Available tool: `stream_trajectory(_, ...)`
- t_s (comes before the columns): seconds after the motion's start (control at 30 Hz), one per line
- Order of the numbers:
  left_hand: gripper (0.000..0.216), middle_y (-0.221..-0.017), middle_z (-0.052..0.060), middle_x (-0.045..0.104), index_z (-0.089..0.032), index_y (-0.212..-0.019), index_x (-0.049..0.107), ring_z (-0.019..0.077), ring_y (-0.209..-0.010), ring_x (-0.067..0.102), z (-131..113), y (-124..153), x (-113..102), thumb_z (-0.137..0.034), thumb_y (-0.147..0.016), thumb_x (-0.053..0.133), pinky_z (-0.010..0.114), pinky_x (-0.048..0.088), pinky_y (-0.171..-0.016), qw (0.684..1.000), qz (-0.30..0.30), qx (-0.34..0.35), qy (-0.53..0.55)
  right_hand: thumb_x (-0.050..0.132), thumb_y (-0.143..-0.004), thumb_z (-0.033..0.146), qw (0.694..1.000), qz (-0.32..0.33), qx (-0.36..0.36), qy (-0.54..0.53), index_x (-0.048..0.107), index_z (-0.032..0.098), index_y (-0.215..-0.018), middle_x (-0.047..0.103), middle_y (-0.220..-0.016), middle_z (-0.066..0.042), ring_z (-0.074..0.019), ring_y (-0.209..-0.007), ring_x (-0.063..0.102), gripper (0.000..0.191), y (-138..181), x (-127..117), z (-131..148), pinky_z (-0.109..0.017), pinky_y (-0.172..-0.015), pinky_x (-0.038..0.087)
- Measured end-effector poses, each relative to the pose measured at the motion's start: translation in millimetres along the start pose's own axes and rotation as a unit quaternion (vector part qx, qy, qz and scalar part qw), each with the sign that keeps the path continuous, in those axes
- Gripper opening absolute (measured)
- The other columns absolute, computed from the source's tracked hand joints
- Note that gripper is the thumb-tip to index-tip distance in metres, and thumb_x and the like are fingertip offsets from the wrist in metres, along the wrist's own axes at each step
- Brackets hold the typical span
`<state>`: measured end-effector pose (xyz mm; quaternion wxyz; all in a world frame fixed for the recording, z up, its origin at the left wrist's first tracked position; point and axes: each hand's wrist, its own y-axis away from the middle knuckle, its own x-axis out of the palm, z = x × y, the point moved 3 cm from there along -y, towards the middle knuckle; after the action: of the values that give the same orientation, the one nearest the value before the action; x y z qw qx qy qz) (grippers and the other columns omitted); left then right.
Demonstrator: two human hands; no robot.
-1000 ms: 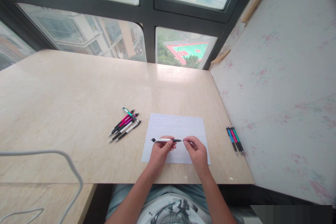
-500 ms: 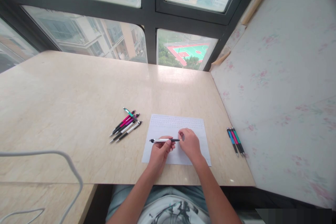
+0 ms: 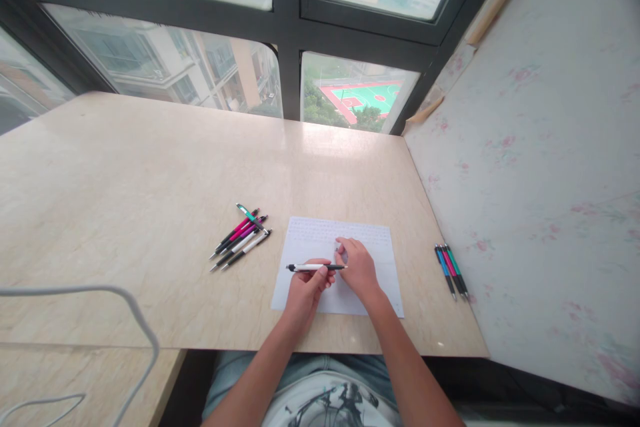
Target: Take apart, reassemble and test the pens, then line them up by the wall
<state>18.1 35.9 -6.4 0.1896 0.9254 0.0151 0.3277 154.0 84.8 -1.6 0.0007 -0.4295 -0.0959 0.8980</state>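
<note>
My left hand [image 3: 306,288] grips a white and black pen [image 3: 310,267] and holds it level over a white sheet of paper [image 3: 373,240] with faint writing along its top. My right hand [image 3: 356,268] hovers just right of the pen's tip, its fingers curled together in a pinch; whether anything sits in them is too small to make out. A loose bunch of several pens [image 3: 241,237] in pink, teal, purple and white lies left of the sheet. Three pens [image 3: 451,270], blue, pink and green, lie side by side to the right.
The beige marble-look desk [image 3: 125,180] runs to a dark-framed window [image 3: 287,27] at the back. A floral papered wall [image 3: 540,180] bounds its right side. A white wire frame [image 3: 135,320] curves over the lower left corner, above a lower surface.
My right hand has moved left and a little away from me, from beside the pen's tip to over the sheet by the tip. My left hand and the pen have barely moved.
</note>
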Motion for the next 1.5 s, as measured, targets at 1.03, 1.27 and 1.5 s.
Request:
stream_trajectory(1.03, 0.026, -0.072, 0.005, 0.069, -0.014, -0.09, 0.071, 0.0157, -0.067, 0.06, -4.7, 6.5, 6.4, -0.031, -0.071, 0.078, 0.027, 0.046, -0.066, 0.997, 0.025, 0.022, -0.07, 0.058, -0.087, 0.036, 0.944, -0.002, 0.088, -0.318, 0.07, 0.018, -0.093, 0.071, -0.085, -0.006, -0.0196, -0.076, 0.066, 0.023, 51.0, -29.9, 7.8, -0.03, -0.068, 0.051)
stream_trajectory(1.27, 0.028, -0.074, 0.005, 0.07, -0.016, -0.099, 0.066, 0.0154, -0.068, 0.061, -5.8, 7.7, 3.0, -0.032, -0.076, 0.073, 0.027, 0.045, -0.066, 0.997, 0.051, 0.025, -0.059, 0.061, -0.084, 0.036, 0.922, 0.001, 0.134, -0.364, 0.068, 0.018, -0.089, 0.069, -0.073, -0.004, -0.0177, -0.067, 0.063, 0.02, 52.4, -34.1, 8.2, -0.028, -0.063, 0.051)
stream_trajectory(1.5, 0.018, -0.067, 0.004, 0.067, -0.015, -0.084, 0.069, 0.0148, -0.065, 0.057, -10.8, 5.2, -2.8, -0.031, -0.077, 0.072, 0.025, 0.042, -0.063, 0.992, 0.037, 0.055, -0.111, 0.062, -0.083, 0.035, 0.921, 0.011, 0.148, -0.361, 0.067, 0.018, -0.089, 0.068, -0.075, -0.004, -0.018, -0.07, 0.062, 0.018, 55.0, -34.1, 5.2, -0.028, -0.064, 0.05)
